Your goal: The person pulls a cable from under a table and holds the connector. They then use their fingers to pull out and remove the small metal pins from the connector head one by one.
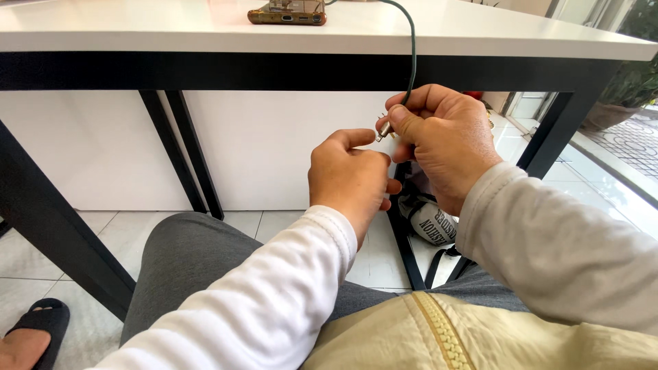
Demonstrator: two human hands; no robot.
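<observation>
Just below the edge of a white table [480, 34], a seated person's right hand [445, 140] pinches a small metal plug [384, 129] between thumb and forefinger, the other fingers curled shut around the dark green cable [413, 55] that climbs from the fist up over the table rim. The plug's long axis runs aslant, its tip pointing down and to the person's left, straight at the left hand [351, 179]. That hand sits just beside and slightly lower, loosely closed, its raised forefinger reaching to the plug's tip; whether it actually touches, or holds anything of its own, cannot be made out. The right hand is plainly the nearer, having the plug in its grip. A brown-cased phone [286, 14] lies on the tabletop above, well apart from both hands. A bag [428, 223] rests on the tiled floor beneath.
</observation>
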